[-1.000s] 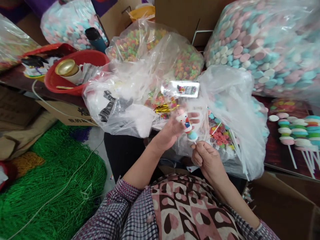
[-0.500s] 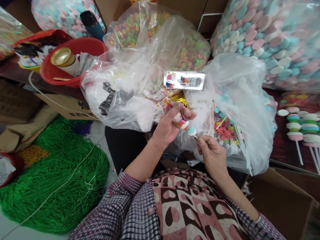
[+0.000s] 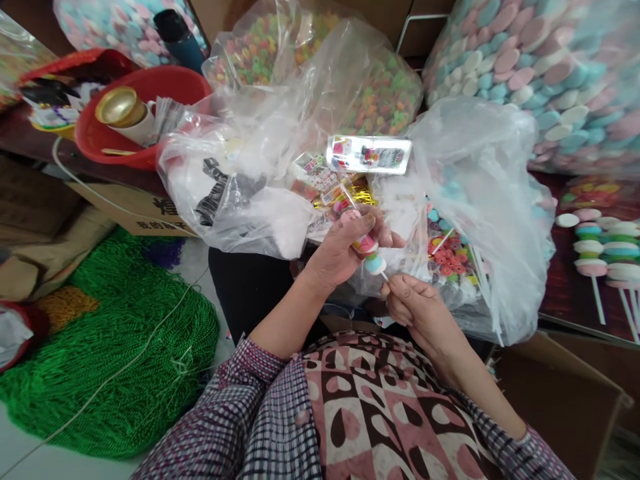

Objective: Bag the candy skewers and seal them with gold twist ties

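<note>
Head view left a good deal unclear to us: the clear plastic bags (image 3: 480, 200) in front of us blurred what lay inside them, and we could only make out coloured rings and pale discs through the film. The small printed wrappers (image 3: 320, 180) between the bags were too small to read. Our left palm was turned away, so we could not see how much of the candy skewer (image 3: 367, 250) it covered.

Our left hand (image 3: 340, 257) had its fingers curled and pressed together around the upper part of the candy skewer, thumb on top. Our right hand (image 3: 417, 310) was nearly closed, its thumb and forefinger pinching the thin white stick (image 3: 384, 275) just below the lowest blue piece. The skewer sat tilted between both hands, just in front of the bags and above our lap. Finished skewers (image 3: 600, 257) lay well apart on the dark table at our right, partly cut off by the frame edge
</note>
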Demonstrator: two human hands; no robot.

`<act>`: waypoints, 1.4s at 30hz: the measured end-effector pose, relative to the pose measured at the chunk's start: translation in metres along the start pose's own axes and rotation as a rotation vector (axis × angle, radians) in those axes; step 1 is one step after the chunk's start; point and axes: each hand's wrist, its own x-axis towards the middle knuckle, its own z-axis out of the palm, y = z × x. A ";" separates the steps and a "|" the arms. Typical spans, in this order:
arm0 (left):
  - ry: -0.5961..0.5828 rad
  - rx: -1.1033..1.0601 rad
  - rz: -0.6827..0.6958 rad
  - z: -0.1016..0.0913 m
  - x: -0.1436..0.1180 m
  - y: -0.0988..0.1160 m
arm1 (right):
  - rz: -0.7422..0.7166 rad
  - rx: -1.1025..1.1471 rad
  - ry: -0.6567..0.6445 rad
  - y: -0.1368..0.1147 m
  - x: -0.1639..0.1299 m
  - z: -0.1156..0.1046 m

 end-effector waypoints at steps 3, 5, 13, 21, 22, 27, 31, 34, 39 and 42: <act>0.094 -0.056 0.014 -0.003 0.002 0.000 | -0.144 -0.113 0.139 0.003 0.001 -0.002; 0.148 -0.078 0.004 -0.004 0.003 -0.001 | -0.257 -0.248 0.213 0.005 0.000 -0.003; -0.115 0.016 -0.130 -0.004 -0.004 -0.014 | -0.189 -0.064 0.114 0.008 -0.003 0.003; -0.107 -0.024 -0.036 -0.009 0.000 0.007 | -0.152 0.014 0.071 0.006 -0.001 0.001; -0.076 -0.045 0.006 -0.009 0.001 0.009 | -0.156 -0.025 0.072 0.007 -0.001 0.000; 0.060 -0.021 0.039 -0.001 0.001 -0.001 | -0.133 -0.131 0.054 0.012 0.000 -0.001; 0.036 -0.021 -0.069 0.006 -0.002 -0.015 | -0.096 -0.055 0.003 0.008 0.000 0.007; 0.032 -0.040 -0.081 0.005 -0.002 -0.016 | -0.104 -0.032 0.005 0.006 0.001 0.008; 0.054 0.001 -0.088 0.005 -0.003 -0.020 | -0.295 -0.296 0.181 0.009 0.004 0.003; 0.037 0.074 -0.155 0.008 -0.005 -0.022 | -0.291 -0.229 0.230 0.011 0.006 0.003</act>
